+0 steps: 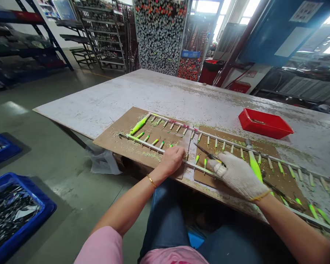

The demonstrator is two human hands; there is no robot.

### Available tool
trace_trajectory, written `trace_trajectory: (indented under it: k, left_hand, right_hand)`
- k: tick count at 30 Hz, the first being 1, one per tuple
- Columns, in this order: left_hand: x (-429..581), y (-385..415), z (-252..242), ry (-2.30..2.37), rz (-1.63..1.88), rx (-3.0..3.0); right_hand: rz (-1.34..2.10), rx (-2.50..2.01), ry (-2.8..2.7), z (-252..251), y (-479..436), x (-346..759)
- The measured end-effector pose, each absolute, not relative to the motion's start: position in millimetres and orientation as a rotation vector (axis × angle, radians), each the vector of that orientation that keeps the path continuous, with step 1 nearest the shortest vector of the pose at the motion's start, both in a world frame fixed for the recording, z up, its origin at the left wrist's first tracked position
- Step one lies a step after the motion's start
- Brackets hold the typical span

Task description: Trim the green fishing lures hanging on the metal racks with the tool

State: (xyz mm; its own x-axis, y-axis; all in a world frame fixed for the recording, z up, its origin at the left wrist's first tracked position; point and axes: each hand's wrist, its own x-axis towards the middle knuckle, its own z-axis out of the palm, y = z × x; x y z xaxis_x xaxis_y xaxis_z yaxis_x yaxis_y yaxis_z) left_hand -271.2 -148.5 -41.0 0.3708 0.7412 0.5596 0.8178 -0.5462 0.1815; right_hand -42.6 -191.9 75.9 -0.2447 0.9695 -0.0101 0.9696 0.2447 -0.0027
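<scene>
my right hand (pixel 238 176), in a white knit glove, is clenched, pinching a thin dark-bladed knife (pixel 206 152) whose tip points away from me, up and left. my bare left hand (pixel 172 160) lies open, palm down, across the near rail of the metal rack (pixel 151 148), which runs at a slant between both hands. neon yellow-green coated pieces (pixel 155 142), slim and tapered, stand in a row along the rack's rails. just under the gloved palm, a fat neon-green handle (pixel 255 167) with a grey metal end lies across the rack; a similar one (pixel 139 124) rests on the rack's far-left end. beneath the rack sit two rough brown boards (pixel 118 128) dusted with green flecks, on a scuffed pale table (pixel 99 110). beyond the rack's right half lies a shallow red plastic tray (pixel 265 124). left of the rack, a blue crate (pixel 44 205) of dark metal parts sits on the floor.
</scene>
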Motion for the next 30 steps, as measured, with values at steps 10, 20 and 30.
trace_trajectory:
  k: [10,20,30]
  left_hand:
    - [-273,-148,-41,-1.455,-0.951,-2.464]
    - [-273,-148,-42,-1.385,-0.974,-2.443]
    - [-272,-152,-40,-1.293,-0.858,-2.463]
  right_hand:
    - [-0.78,1.797,2.562,57,-199,-8]
    - [-0.754,1.828,2.545,53,-195,-23]
    - [-0.366,1.813,2.464,55,-194,-33]
